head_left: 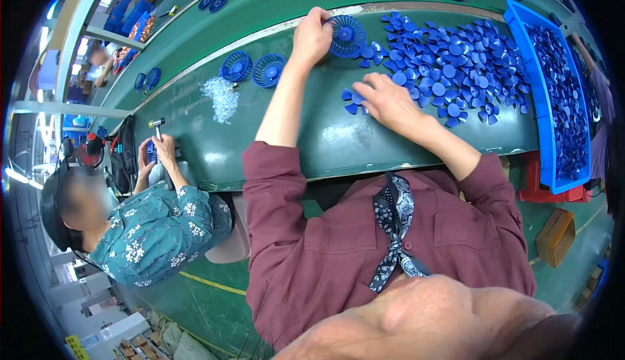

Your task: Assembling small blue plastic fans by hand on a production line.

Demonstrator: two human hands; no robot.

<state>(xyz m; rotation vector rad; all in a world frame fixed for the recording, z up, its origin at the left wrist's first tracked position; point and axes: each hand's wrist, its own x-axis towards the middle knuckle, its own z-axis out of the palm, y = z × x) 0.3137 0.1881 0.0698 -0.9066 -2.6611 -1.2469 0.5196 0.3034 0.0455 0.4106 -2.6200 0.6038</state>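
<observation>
One co-worker (163, 230) at far left holds a hammer (156, 124) and a small blue part (152, 152), mostly covered by fingers. Next, a heap of clear bits (221, 99), then two blue cages (236, 67) on the green table (332, 142). Left hand (312, 38) pinches the near-left rim of a third cage (348, 36), at the table's far side; thumb hidden. Right hand (392, 105) is half curled over a loose propeller (351, 101); can't tell if it's gripped. Step in hand looks like picking up one propeller while steadying the cage; next move calls for a clean fingertip pinch. Right: propeller pile (449, 67), overlapping, hard to separate; filled blue tray (569, 184), far end distorted.
</observation>
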